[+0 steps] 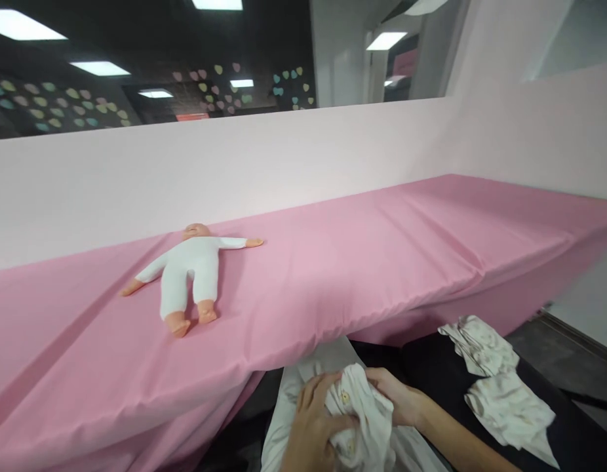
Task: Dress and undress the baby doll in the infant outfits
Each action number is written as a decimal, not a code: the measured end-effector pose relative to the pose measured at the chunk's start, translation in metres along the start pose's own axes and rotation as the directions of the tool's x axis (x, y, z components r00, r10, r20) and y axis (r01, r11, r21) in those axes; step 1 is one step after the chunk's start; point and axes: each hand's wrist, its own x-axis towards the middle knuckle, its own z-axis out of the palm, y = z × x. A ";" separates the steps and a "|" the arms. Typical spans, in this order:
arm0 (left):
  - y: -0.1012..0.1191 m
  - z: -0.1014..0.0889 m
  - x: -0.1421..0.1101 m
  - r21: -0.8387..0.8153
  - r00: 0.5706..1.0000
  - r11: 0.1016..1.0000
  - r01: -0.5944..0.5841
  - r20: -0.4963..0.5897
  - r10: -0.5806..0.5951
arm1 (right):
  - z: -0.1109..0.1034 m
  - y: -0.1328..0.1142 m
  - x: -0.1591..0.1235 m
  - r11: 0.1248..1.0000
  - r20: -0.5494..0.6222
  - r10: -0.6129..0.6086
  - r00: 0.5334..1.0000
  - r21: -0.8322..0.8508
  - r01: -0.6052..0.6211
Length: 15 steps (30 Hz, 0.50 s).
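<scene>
Bottom centre of the frame, left hand (314, 419) and right hand (396, 396) both clutch a bunched white printed cloth (366, 414): probably light, limp, hardly slippery, best gripped by its gathered edges.

Wall (264, 164): white, below the window
Window (274, 39): dark, showing bright light panels (101, 68), pastel hearts (276, 91)
Surface (313, 255): draped in pink cloth (362, 275)
Floor (547, 351): dark grey
</scene>
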 end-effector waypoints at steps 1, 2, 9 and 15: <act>-0.003 0.013 0.002 -0.011 0.999 1.000 -0.011 0.047 0.011 | -0.007 0.002 -0.003 1.000 -0.013 -0.001 1.000 -0.001 0.001; -0.006 0.027 0.004 -0.034 0.995 0.999 -0.023 0.095 0.026 | -0.014 0.005 -0.006 1.000 -0.019 0.002 1.000 -0.022 -0.003; -0.041 0.091 -0.002 -0.217 0.981 0.972 -0.095 0.147 0.129 | -0.045 0.046 -0.006 0.979 -0.163 -0.025 0.986 -0.203 -0.008; -0.068 0.102 -0.006 -0.476 0.989 0.878 0.058 0.148 0.015 | -0.101 0.040 -0.045 0.982 -0.697 -0.185 0.692 -0.163 0.099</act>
